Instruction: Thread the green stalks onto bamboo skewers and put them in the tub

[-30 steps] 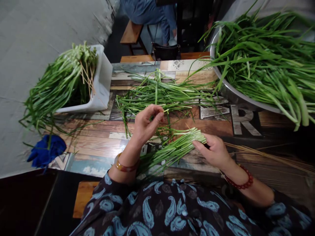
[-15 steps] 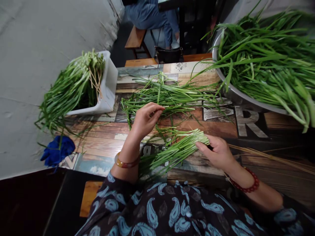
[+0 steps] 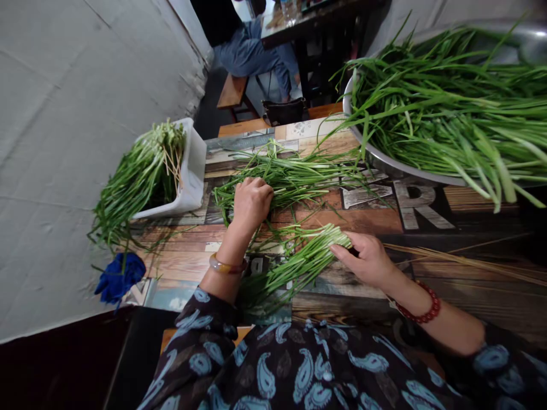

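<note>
The right hand [image 3: 370, 261] has its fingers closed on the pale ends of the stalk bundle [image 3: 299, 265], toward the near edge of the desk [image 3: 361, 221]; the left hand [image 3: 252, 202] curls at the loose stalks [image 3: 301, 171], its grip hidden.

- My feed is dim; I can't tell where the main light comes from.
- I get a pale sheen on the left of the wood-patterned tabletop [image 3: 171, 267]; its right end sinks into shadow.
- Light glints off the round silver metal basin [image 3: 527, 44].
- Wide-angle distortion stretches the dark, blue-paisley sleeve [image 3: 504, 361] at lower right.
- The slim green stalk bundle [image 3: 305, 262] reads fairly clearly; faded-blue trousers [image 3: 250, 54] beyond look soft.
</note>
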`<action>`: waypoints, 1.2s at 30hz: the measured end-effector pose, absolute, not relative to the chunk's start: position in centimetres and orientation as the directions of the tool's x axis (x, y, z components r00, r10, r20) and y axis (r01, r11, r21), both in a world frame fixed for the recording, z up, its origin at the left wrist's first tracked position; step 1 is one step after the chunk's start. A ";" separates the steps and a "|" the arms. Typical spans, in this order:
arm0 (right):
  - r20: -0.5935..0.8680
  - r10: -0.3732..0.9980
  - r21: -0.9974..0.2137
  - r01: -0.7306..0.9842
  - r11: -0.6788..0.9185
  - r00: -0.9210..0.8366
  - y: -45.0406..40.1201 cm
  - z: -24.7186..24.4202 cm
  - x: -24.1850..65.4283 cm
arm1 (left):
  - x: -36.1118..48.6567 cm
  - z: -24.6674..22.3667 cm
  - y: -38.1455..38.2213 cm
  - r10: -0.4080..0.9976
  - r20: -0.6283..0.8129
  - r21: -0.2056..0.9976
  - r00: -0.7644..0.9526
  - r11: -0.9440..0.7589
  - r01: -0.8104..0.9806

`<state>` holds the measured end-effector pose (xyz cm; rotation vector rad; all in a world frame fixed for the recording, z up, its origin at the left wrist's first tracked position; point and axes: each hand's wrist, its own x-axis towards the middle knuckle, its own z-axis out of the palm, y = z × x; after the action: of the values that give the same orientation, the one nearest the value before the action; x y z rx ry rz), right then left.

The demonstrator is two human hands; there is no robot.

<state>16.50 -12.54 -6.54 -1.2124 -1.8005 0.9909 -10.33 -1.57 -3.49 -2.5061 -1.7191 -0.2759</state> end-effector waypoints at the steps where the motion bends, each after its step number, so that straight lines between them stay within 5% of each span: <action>1: 0.157 0.947 -0.887 0.381 0.260 -0.282 -12.6 -6.6 16.5 | -10.3 -3.1 -1.7 0.911 0.247 0.104 0.331 -0.364 0.925; 6: 0.171 0.946 -0.870 0.407 0.277 -0.277 -12.8 -7.1 16.5 | -8.5 -0.8 -3.6 0.919 0.333 0.584 0.212 -0.378 0.719; 12: 0.189 0.938 -0.886 0.361 0.291 -0.292 -12.7 -6.5 16.5 | -4.2 -2.3 -6.8 0.965 -0.088 0.958 0.249 0.013 0.286; 20: 0.139 0.947 -0.900 0.362 0.242 -0.289 -12.5 -6.1 16.6 | -3.0 -4.2 -7.1 0.951 -0.220 0.971 0.218 0.235 -0.046; 36: 0.068 0.962 -0.908 0.383 0.169 -0.264 -12.6 -6.0 16.7 | -3.1 -3.8 -7.9 0.962 -0.180 0.982 0.206 0.189 -0.026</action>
<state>16.70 -12.63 -6.01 -1.2823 -1.7589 1.0688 -3.13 -7.85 -3.77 -2.7194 -2.6687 -2.2763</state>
